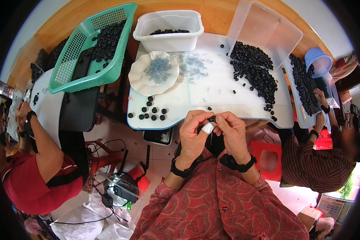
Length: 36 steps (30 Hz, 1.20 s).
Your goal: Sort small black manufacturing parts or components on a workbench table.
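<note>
My left hand and my right hand meet at the table's front edge. Between their fingertips they pinch a small round black part with a hole in it. A white wrap sits around a digit of my left hand. Just beyond my fingers a single black piece lies on the white table. Toward the left front corner stand several black parts in loose rows. Behind them a scalloped white plate holds tiny clear pieces, and more are scattered beside it.
A heap of black parts spills from a clear bin at the right. At the back are a white tub and a green basket. People in red and striped clothing sit on either side. A red stool stands below.
</note>
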### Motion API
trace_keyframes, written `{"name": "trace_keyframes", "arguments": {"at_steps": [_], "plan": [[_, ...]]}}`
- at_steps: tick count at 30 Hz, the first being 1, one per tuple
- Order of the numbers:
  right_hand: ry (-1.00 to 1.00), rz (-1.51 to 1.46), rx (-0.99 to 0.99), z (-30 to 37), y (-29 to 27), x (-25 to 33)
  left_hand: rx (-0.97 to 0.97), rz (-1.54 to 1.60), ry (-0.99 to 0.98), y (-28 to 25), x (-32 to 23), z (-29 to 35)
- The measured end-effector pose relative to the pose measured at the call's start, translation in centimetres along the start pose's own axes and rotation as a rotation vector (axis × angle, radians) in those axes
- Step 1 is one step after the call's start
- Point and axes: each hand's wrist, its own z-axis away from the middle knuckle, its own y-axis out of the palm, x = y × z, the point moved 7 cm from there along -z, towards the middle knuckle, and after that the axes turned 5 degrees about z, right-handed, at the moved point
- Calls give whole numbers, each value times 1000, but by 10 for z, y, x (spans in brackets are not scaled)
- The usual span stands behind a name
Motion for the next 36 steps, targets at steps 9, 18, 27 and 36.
{"name": "trace_keyframes", "arguments": {"at_steps": [9,18,27,36], "plan": [[63,160,29,-3,4,-4,43,-19,0,-6,2,-2],[-109,519,150,-6,11,10,88,-65,5,-7,-7,-5],[-269,545,146,-5,13,20,104,-195,67,-8,-9,-5],[-315,568,148,-5,11,21,100,-25,-124,-4,9,-3]]}}
